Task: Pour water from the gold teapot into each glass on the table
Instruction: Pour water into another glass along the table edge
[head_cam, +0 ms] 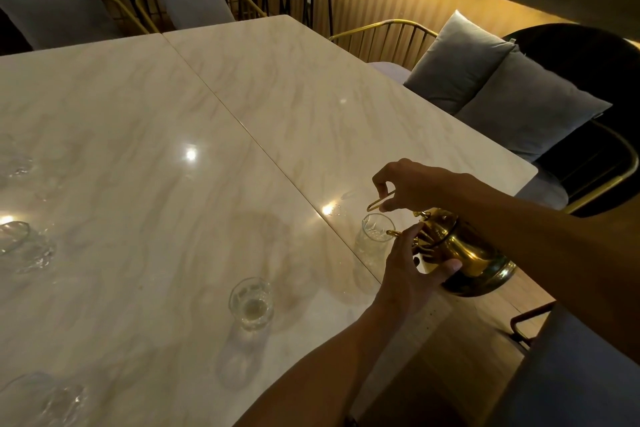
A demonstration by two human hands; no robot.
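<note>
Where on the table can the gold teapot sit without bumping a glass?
The far half of the marble table, toward the grey cushions, is bare. So is the middle stretch between the near glass and the left-edge glasses. It is crowded by the teapot and the glass at its spout.

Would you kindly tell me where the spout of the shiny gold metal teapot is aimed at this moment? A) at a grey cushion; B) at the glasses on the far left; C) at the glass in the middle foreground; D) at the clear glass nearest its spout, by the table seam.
D: the gold teapot, tilted between both hands, has its spout at the rim of the clear glass beside the table seam.
</note>
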